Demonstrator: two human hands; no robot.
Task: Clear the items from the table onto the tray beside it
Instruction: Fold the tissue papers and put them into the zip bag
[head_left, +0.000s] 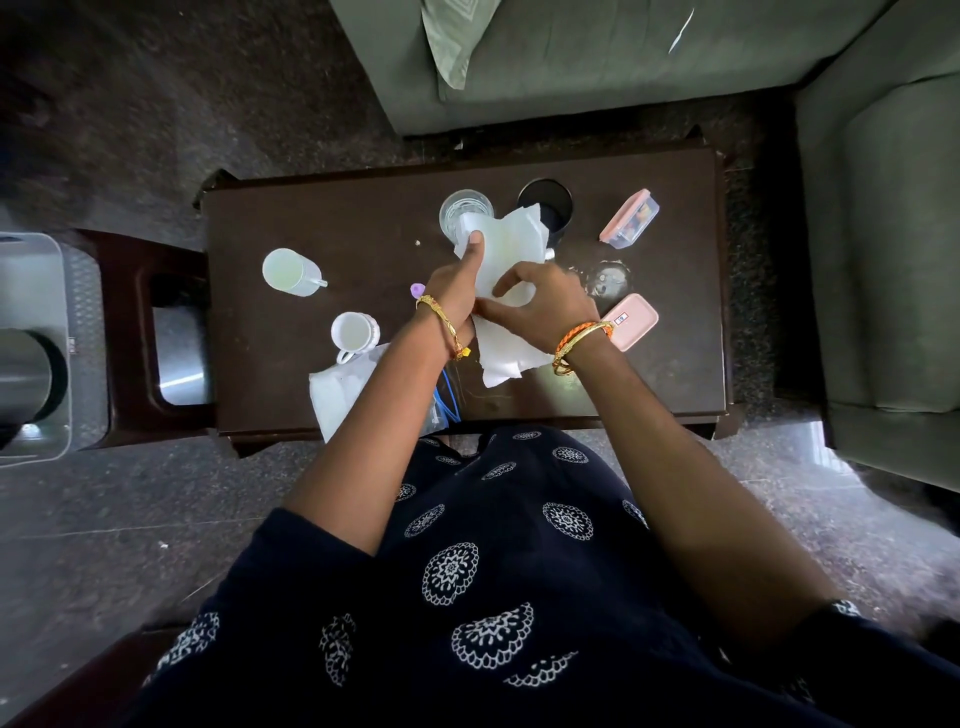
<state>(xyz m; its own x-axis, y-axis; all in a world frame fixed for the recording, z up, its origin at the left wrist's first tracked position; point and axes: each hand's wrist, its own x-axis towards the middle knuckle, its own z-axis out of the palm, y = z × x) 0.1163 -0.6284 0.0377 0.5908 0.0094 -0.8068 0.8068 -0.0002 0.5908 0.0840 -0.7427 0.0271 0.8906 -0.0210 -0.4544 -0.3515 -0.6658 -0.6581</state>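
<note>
On your tabletop (363, 218), the measuring cup (289, 272) and teacup (354, 332) sit left, two lidded boxes right, the tray (31, 270) beyond the left edge.

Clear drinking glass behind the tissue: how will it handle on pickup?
The clear drinking glass stands upright and looks rigid, probably slick-walled and breakable. It seems to hold water, so likely heavy for its size and apt to spill if tilted. The white tissue overlaps its rim in this view.
</note>
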